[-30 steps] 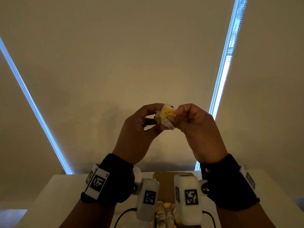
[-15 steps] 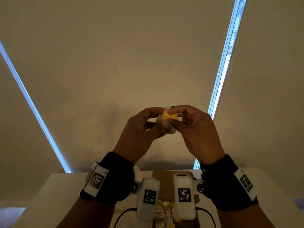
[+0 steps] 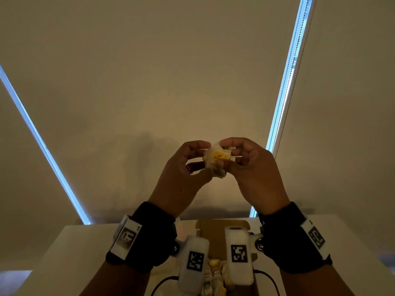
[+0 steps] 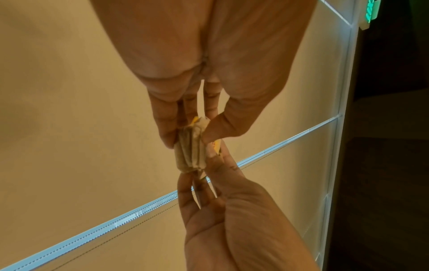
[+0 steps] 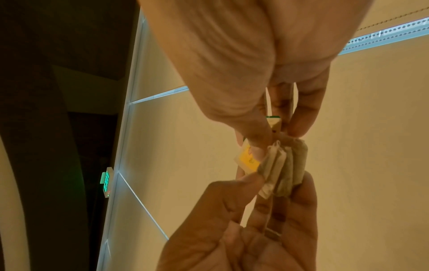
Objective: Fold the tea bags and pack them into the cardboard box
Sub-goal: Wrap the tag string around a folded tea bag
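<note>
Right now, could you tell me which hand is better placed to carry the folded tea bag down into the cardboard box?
Probably the left hand: its grip pinches the tea bag across the folded layers, while the right hand holds mainly the tag end. The cardboard box sits below, between both wrists.

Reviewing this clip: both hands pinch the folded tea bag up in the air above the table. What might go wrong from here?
1. The folded tea bag is held only by fingertip pinches of the left hand and right hand; its pleats, seen in the right wrist view, may spring open if either loosens.
2. It is raised well above the cardboard box, so a slip could drop it outside the box.
3. The yellow tag sticks out sideways and might snag or untuck.
</note>
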### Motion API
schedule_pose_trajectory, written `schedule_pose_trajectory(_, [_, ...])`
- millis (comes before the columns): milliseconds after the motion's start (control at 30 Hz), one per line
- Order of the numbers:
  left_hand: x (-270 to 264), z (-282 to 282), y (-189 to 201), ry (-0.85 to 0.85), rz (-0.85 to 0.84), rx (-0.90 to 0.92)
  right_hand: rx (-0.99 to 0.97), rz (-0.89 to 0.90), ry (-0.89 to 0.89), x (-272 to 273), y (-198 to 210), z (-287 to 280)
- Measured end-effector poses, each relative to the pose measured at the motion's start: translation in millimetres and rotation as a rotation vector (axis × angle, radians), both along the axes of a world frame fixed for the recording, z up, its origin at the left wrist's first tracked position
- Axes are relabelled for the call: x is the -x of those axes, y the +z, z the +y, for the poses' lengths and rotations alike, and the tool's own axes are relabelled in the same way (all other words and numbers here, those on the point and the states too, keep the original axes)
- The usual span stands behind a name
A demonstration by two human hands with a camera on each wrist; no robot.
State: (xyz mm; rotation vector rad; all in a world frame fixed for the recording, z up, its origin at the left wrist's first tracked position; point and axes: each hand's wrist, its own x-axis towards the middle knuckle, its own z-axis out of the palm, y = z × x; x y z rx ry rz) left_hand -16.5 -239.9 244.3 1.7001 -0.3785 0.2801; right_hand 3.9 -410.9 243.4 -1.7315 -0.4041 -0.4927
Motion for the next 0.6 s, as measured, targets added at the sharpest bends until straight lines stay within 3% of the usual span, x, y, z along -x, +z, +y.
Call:
schedule_pose_trajectory(300, [-5,1,-65,-0.053,0.201,-0.132,0.081,0.142,0.001,-1,-69,-7])
schedule_pose_trajectory(600, [8,-17,-211,-0.077,0.416,-0.27,0.246,0.405,-0.055,23,-201,-24])
